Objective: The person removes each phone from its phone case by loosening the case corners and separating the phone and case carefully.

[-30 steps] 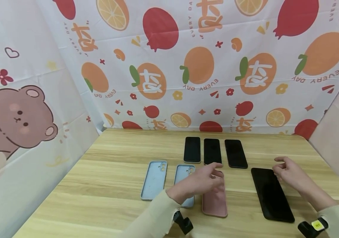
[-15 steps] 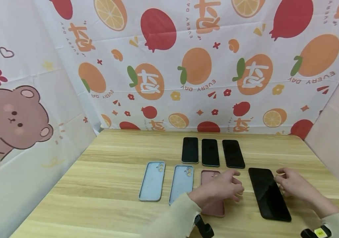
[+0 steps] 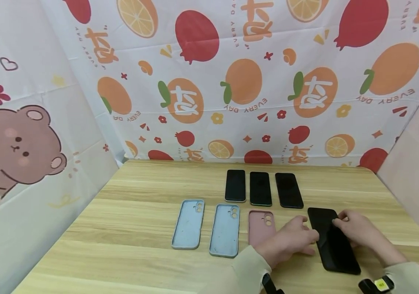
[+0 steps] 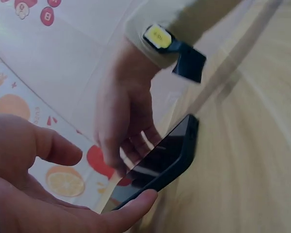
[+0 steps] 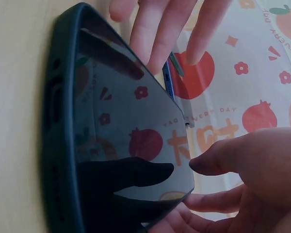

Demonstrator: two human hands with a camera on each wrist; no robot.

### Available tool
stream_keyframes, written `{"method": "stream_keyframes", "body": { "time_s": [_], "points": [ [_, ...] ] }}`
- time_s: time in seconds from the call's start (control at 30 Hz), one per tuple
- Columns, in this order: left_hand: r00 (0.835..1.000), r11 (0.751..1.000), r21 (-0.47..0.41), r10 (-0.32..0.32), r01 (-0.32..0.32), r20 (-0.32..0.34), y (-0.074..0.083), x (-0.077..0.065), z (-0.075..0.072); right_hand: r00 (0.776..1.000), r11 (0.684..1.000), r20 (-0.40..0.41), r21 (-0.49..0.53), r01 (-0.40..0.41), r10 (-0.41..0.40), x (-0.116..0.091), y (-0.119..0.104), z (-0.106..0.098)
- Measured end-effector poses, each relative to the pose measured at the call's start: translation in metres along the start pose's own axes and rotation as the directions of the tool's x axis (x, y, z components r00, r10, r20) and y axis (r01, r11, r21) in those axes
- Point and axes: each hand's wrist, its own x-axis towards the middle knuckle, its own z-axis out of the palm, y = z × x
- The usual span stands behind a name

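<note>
A large black phone (image 3: pixel 335 247) in a dark case lies screen up at the right of the table. In the head view my left hand (image 3: pixel 291 241) is at its left edge, fingers loosely bent, one fingertip right at the side. The left wrist view shows that fingertip (image 4: pixel 148 196) beside the dark case rim. My right hand (image 3: pixel 360 232) is at the right edge, thumb above the screen and other fingers along the side. In the right wrist view a small gap shows between this thumb (image 5: pixel 216 156) and its reflection in the glass.
Three black phones (image 3: pixel 235 185) stand in a row toward the back. Two light blue phone cases (image 3: pixel 188 224) lie left of a pink case (image 3: pixel 260 226), which my left forearm partly covers. A fruit-print cloth (image 3: pixel 209 98) hangs behind the wooden table (image 3: pixel 128 228).
My left hand has moved right, from over the pink case to the large phone's left edge, uncovering the blue case. My right hand has shifted slightly, its thumb now farther over the screen.
</note>
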Motion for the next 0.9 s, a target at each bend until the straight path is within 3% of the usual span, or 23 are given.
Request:
{"method": "stream_keyframes", "body": {
  "time_s": [0.17,0.47,0.67,0.9],
  "points": [
    [1.0,0.996,-0.087,0.005,-0.007,-0.022,-0.002,0.004,0.007,1.0,0.999,-0.025,-0.045,0.001,-0.002,0.0,-0.002,0.0],
    [0.999,0.971,-0.239,-0.02,0.012,-0.029,-0.004,0.006,0.005,0.999,0.999,-0.034,-0.051,0.002,-0.004,-0.003,-0.004,0.003],
    [1.0,0.97,-0.243,0.001,-0.008,-0.03,-0.006,0.006,0.005,1.0,0.997,-0.014,-0.078,0.023,-0.024,-0.006,-0.007,0.005],
    [0.998,0.981,-0.186,0.054,-0.058,-0.029,-0.007,0.008,0.006,0.999,1.0,0.046,0.002,0.019,-0.019,-0.008,-0.013,0.006]
  ]
}}
